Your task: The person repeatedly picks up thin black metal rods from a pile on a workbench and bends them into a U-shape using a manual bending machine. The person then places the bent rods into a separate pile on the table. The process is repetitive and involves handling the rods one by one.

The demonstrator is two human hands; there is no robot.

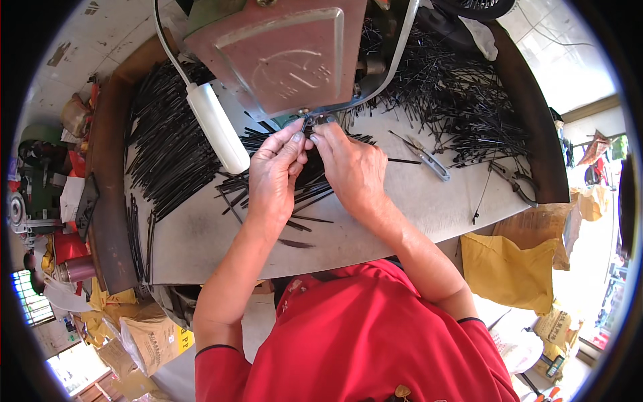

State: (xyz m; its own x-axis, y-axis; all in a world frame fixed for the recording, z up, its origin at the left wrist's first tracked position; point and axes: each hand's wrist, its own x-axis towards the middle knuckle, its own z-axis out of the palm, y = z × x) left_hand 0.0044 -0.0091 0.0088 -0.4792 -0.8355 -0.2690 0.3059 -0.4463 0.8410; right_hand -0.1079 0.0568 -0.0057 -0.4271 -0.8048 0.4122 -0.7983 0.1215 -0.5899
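Both of my hands meet at the middle of the bench, just under the lower tip of a red-and-green machine. My left hand is closed, its thumb and forefinger pinching a small dark metal part. Close against it, my right hand is closed too, fingers bent down at the same spot; they hide most of what they grip. Thin black metal rods lie loosely on the bench beneath and between my hands.
A dense pile of black rods covers the left side; a tangled heap fills the back right. A white lamp tube hangs left of the machine. Grey-handled snips and dark pliers lie on the bench at right.
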